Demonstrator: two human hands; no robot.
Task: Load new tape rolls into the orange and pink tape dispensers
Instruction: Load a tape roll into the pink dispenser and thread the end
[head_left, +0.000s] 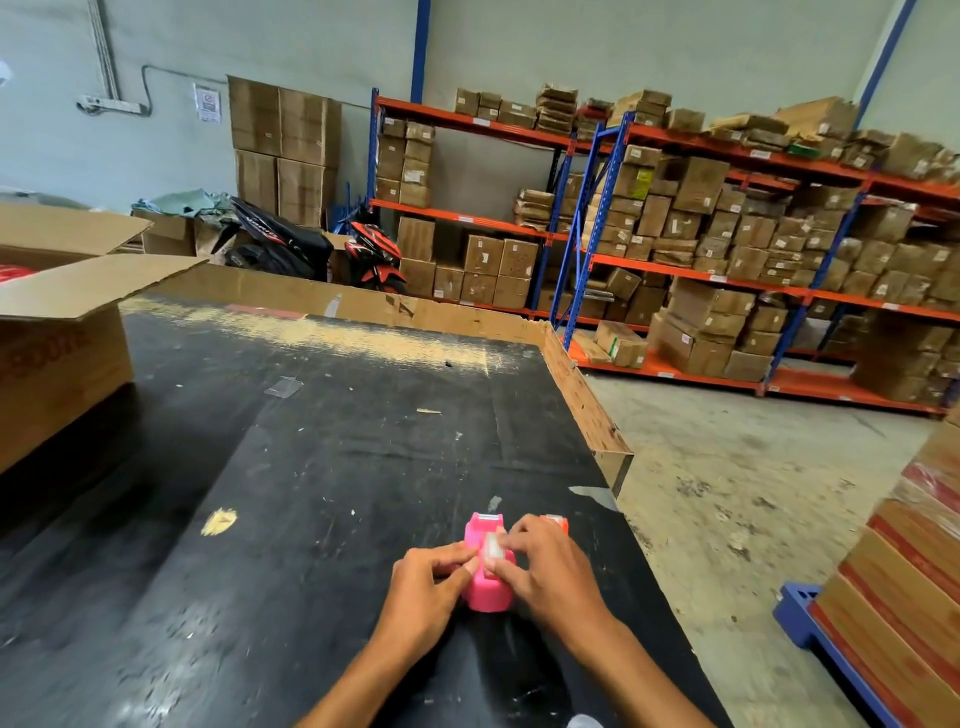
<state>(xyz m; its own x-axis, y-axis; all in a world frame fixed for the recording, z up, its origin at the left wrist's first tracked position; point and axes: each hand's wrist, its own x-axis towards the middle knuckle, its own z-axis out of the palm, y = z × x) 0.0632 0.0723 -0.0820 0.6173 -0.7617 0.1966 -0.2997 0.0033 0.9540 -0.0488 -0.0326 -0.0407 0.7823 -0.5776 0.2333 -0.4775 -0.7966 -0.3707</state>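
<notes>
Pink dispenser (485, 571) on the black surface (311, 467), taken as landmark, with both hands working at its top. The left hand (428, 584) lies against the dispenser's left flank, fingers curled and drawn together, its fingertips at the clear tape roll (492, 551) seated in the upper slot. The right hand (545, 566) covers the dispenser's right flank, fingers likewise pressed close at the roll; whether they pinch the roll itself or a loose tape end cannot be told through the blur. The orange dispenser (555, 521) stands just beyond and to the right of the pink one, mostly hidden behind the right hand, so its loading state is not visible. A large cardboard box (62, 353) sits well to the left, at the surface's far left edge. Probable risks: the light dispenser may slide or tip, since neither hand clearly pins its base; the roll may seat crooked if pushed unevenly from the two sides; the tape end may fold back and stick to a fingertip or to the roll; the right wrist may knock the orange dispenser toward the nearby right edge.
</notes>
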